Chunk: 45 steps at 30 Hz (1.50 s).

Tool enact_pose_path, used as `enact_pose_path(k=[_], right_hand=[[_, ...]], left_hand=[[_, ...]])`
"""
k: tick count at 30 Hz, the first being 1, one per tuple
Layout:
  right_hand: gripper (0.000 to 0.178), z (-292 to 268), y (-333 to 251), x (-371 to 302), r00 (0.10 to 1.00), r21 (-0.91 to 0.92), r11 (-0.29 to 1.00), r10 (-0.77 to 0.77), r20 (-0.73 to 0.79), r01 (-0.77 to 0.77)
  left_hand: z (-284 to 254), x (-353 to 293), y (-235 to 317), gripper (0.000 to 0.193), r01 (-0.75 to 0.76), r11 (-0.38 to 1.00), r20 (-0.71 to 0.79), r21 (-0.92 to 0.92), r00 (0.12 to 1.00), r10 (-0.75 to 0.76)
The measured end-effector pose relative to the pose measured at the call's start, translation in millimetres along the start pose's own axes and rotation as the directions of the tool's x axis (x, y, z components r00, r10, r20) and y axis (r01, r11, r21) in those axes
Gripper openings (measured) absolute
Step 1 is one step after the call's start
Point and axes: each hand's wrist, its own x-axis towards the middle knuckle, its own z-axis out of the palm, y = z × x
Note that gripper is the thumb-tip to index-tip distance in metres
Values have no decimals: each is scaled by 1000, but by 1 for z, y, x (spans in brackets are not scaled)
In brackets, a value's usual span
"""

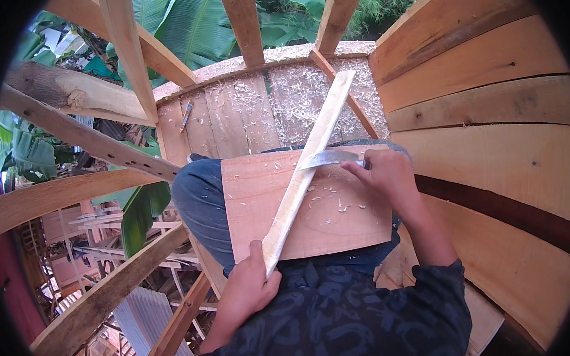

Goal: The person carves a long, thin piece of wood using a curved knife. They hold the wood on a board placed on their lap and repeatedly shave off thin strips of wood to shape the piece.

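Near edge of lap board (352, 223): your left hand (251, 286) is grasping near end of pale wood strip (294, 210); firm clasp is paying off. Strip is running diagonally across board, far end jutting past. Above board's far right part: your right hand (388, 176) is gripping knife (329, 157), lying over strip. Seemingly you're shaving; you're wanting shallow angle, light strokes, edge heading away from left hand. Beyond board: shavings (300, 106) are littering planks (220, 117).
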Motion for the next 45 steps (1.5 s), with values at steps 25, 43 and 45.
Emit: enact_pose_path(k=[25, 43, 45], right_hand=[[75, 10, -11, 27, 999, 36, 998, -46, 16, 45], [74, -3, -31, 21, 995, 60, 996, -68, 76, 64], [74, 5, -31, 21, 993, 98, 989, -112, 38, 108]], left_hand=[[-16, 1, -18, 43, -3, 956, 171, -294, 984, 55], [-1, 3, -42, 34, 110, 898, 263, -426, 965, 7], [-2, 1, -42, 32, 88, 874, 263, -477, 964, 47]])
